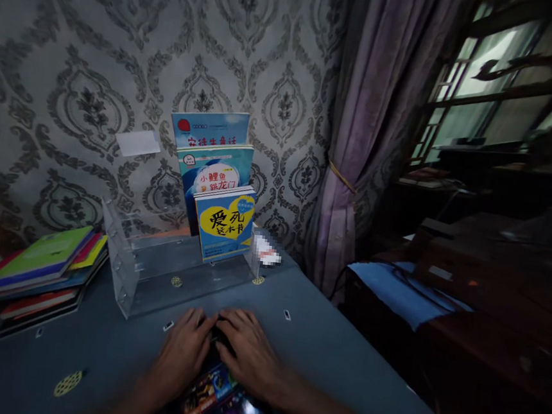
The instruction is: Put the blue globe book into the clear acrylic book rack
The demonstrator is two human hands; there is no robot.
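Both of my hands lie flat on a dark, glossy book with a colourful cover that rests on the grey-blue table close to me. My left hand covers its upper left part and my right hand its upper right, fingertips meeting in the middle. Fingers are spread, pressing on the cover, not wrapped around it. Just beyond my hands stands a clear acrylic tiered rack holding three upright children's books: a blue-yellow one in front, a teal one behind it, and a blue one at the back.
A stack of several colourful books lies at the left of the table. Patterned wallpaper rises behind the rack, with a white card stuck on it. A purple curtain hangs at the right, beside dark wooden furniture with a blue cloth and a window.
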